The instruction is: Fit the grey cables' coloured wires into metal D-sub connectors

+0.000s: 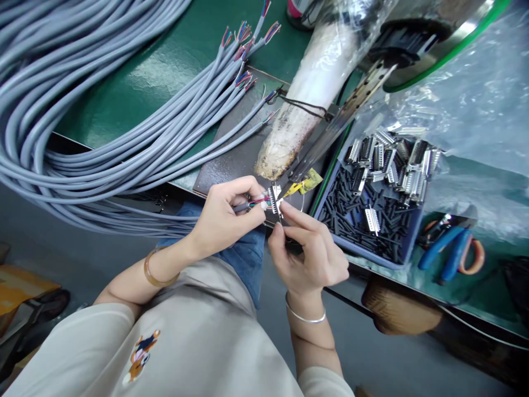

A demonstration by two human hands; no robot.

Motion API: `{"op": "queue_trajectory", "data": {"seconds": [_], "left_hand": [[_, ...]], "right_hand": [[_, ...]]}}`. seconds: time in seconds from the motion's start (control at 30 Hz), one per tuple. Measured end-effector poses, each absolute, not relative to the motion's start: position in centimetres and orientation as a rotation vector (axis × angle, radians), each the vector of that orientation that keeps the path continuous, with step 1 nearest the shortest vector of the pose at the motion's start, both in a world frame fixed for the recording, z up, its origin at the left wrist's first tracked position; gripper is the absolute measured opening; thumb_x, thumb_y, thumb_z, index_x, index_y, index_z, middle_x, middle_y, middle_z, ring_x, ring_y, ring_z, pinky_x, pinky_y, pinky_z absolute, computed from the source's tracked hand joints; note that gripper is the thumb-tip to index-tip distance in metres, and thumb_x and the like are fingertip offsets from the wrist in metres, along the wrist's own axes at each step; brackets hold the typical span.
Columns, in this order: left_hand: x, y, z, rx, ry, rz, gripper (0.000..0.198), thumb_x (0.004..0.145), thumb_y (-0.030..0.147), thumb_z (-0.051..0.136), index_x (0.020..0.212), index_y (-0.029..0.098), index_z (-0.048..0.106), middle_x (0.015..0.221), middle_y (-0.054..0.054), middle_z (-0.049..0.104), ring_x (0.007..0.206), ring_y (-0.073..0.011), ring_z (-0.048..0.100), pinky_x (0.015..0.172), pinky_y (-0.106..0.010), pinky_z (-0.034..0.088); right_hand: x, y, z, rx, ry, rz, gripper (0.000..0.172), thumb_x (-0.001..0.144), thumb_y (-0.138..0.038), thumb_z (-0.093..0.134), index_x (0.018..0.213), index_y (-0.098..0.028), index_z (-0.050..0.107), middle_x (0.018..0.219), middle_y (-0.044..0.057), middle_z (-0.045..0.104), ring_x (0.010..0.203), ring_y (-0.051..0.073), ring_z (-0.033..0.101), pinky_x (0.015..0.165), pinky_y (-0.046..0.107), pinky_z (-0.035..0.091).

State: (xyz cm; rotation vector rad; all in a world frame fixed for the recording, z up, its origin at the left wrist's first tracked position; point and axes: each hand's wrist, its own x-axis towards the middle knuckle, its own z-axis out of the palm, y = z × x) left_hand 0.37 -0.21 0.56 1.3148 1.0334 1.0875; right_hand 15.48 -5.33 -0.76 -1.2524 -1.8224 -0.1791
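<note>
My left hand (231, 215) pinches the end of a grey cable (241, 208), whose coloured wires fan out to a small metal multi-pin connector (275, 198). My right hand (308, 242) is at the connector's other side, its index fingertip against or very near the metal and its thumb just below. The fingers are curled, and whatever lies between them is too small to make out. Reaching down to the connector from the upper right is a long, thin soldering iron (320, 146), its dark tip at the pins. A yellow tag (309, 181) lies just behind.
Many grey cables (165, 138) with stripped ends lie across the green table (124, 82). A plastic-wrapped tube (306, 94) slants over a dark plate (215, 168). At right, a blue bin (407, 251) holds black sleeves and metal connectors, with blue-handled cutters (450, 248) beside it.
</note>
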Motion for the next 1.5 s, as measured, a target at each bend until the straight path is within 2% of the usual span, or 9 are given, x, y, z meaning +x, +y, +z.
{"op": "queue_trajectory", "data": {"seconds": [0.27,0.4,0.53,0.7,0.9,1.03,1.2,1.4,1.5], "left_hand": [[-0.4,-1.0,1.2,1.02,0.906,0.906,0.017,0.072,0.016,0.075,0.069,0.015,0.058,0.07,0.0,0.062,0.049,-0.0023,0.039,0.042,-0.017,0.026],[-2.0,-1.7,1.9,0.858,0.688,0.674,0.029,0.072,0.028,0.085,0.074,0.015,0.059,0.057,0.006,0.055,0.037,-0.0002,0.032,0.034,-0.017,0.019],[-3.2,-3.1,2.4,0.878,0.583,0.637,0.03,0.081,0.035,0.081,0.083,0.015,0.059,0.065,0.002,0.064,0.037,-0.0007,0.042,0.034,-0.015,0.025],[-4.0,-5.2,3.0,0.988,0.65,0.899,0.03,0.081,0.035,0.081,0.092,0.017,0.06,0.078,0.004,0.062,0.042,0.0003,0.048,0.039,-0.014,0.037],[-4.2,-6.4,2.4,1.601,0.546,1.136,0.007,0.088,0.019,0.07,0.082,0.015,0.07,0.086,-0.006,0.07,0.075,-0.011,0.066,0.066,-0.021,0.052],[-3.3,-6.5,1.1,1.682,0.73,1.107,0.006,0.086,0.013,0.065,0.081,0.015,0.068,0.083,-0.004,0.07,0.068,-0.009,0.059,0.062,-0.021,0.047],[-2.3,-5.2,0.6,1.083,0.818,0.916,0.022,0.081,0.03,0.077,0.081,0.014,0.062,0.069,0.003,0.06,0.041,-0.0017,0.044,0.04,-0.017,0.035],[-1.8,-3.7,0.6,0.931,0.803,0.88,0.029,0.07,0.027,0.086,0.076,0.012,0.061,0.065,0.005,0.06,0.038,0.0002,0.045,0.038,-0.014,0.033],[-1.5,-3.5,0.7,0.897,0.797,0.835,0.033,0.066,0.025,0.09,0.076,0.012,0.061,0.057,0.008,0.056,0.037,-0.0003,0.045,0.038,-0.014,0.033]], "right_hand": [[18.1,-6.8,-1.5,-0.999,-1.647,0.077,0.016,0.087,-0.008,0.068,0.093,-0.021,0.062,0.113,0.006,0.08,0.065,0.015,0.076,0.05,0.025,0.059],[18.1,-7.9,-0.7,-0.943,-1.753,0.295,0.028,0.078,0.0,0.074,0.096,-0.02,0.064,0.124,0.011,0.077,0.069,0.014,0.077,0.058,0.026,0.062],[16.3,-9.0,0.1,-1.045,-1.802,0.298,0.023,0.083,-0.006,0.073,0.094,-0.022,0.062,0.116,0.008,0.079,0.092,0.02,0.079,0.073,0.03,0.064],[14.0,-10.0,1.3,-1.198,-1.579,0.281,0.013,0.09,-0.02,0.073,0.092,-0.024,0.061,0.088,-0.001,0.076,0.068,0.011,0.071,0.054,0.021,0.051],[13.9,-9.6,3.5,-1.215,-1.411,0.962,0.027,0.092,-0.044,0.07,0.086,-0.024,0.053,0.069,-0.007,0.061,0.052,0.008,0.059,0.051,0.02,0.05],[14.4,-9.4,3.5,-1.419,-1.552,0.688,0.015,0.094,-0.036,0.068,0.098,-0.022,0.064,0.076,-0.004,0.067,0.059,0.008,0.06,0.053,0.02,0.046],[15.7,-9.7,3.1,-1.488,-1.654,0.173,0.018,0.097,-0.026,0.062,0.108,-0.023,0.075,0.065,-0.005,0.058,0.048,0.007,0.035,0.048,0.025,0.034],[16.7,-9.2,2.6,-1.358,-1.78,-0.013,0.028,0.095,-0.015,0.066,0.117,-0.029,0.075,0.085,-0.001,0.069,0.069,0.009,0.062,0.062,0.022,0.047],[16.2,-8.7,1.9,-1.324,-2.016,-0.068,0.025,0.096,-0.016,0.066,0.118,-0.026,0.074,0.083,-0.001,0.072,0.068,0.008,0.065,0.062,0.02,0.047]]}}
